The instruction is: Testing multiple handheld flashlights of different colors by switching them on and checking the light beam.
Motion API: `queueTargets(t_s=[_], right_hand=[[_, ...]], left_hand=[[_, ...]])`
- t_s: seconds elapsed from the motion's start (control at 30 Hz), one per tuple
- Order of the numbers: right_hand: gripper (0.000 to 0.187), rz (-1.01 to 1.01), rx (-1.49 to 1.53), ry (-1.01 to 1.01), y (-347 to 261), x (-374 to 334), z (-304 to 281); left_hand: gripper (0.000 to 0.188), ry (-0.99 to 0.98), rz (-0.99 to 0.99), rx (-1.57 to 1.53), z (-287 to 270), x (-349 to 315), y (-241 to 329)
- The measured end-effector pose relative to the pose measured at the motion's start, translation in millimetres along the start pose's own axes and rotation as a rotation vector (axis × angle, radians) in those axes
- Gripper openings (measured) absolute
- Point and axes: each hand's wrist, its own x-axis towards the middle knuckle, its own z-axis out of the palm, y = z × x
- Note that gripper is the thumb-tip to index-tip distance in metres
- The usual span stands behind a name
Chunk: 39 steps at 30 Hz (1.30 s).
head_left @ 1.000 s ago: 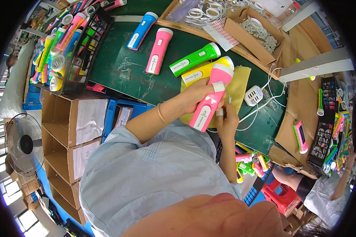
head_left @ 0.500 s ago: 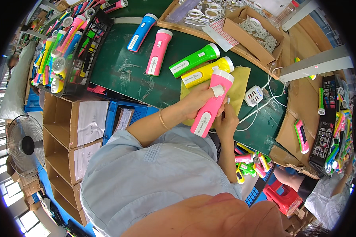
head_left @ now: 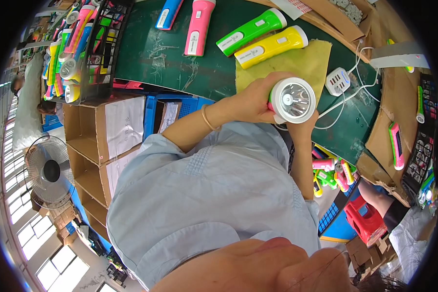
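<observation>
My left hand is closed round a pink flashlight. Its white-rimmed lens points up toward me, with the silvery reflector showing and most of the body hidden behind it. Close beneath the flashlight is my right hand; its fingers are hidden behind the lens head, so what they hold does not show. Beyond my hands, a yellow flashlight lies partly on a yellow cloth. Beside it lie a green flashlight, another pink flashlight and a blue one.
A white multi-port charger with white cables sits right of the cloth on the green table. A black crate full of flashlights stands at the left. Cardboard compartments, a fan and a red stool surround me.
The pink flashlight has turned from lying lengthwise with its side showing to lens-up. My view has shifted, so the table things sit higher and further right. My right fingers have become hidden.
</observation>
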Motion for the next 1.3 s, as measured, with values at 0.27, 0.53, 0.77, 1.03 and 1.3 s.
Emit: queueTargets(t_s=[0.27,0.53,0.77,1.03,1.3], right_hand=[[0.018,-0.024,-0.023,0.017,-4,-1,0],[0.018,-0.013,-0.026,0.031,-7,0,-2],[0.022,0.059,-0.006,0.002,-5,-1,1],[0.035,0.387,0.311,0.077,-22,6,-18],[0.023,0.542,1.004,0.0,-5,25,-43]], left_hand=[[0.075,0.045,0.001,-0.009,2,-6,-5],[0.083,0.012,0.074,0.008,2,-9,-9],[0.073,0.19,-0.12,0.136,9,-6,-11],[0.053,0.147,-0.353,-0.238,-5,16,-14],[0.089,0.288,-0.595,0.344,-36,84,-1]])
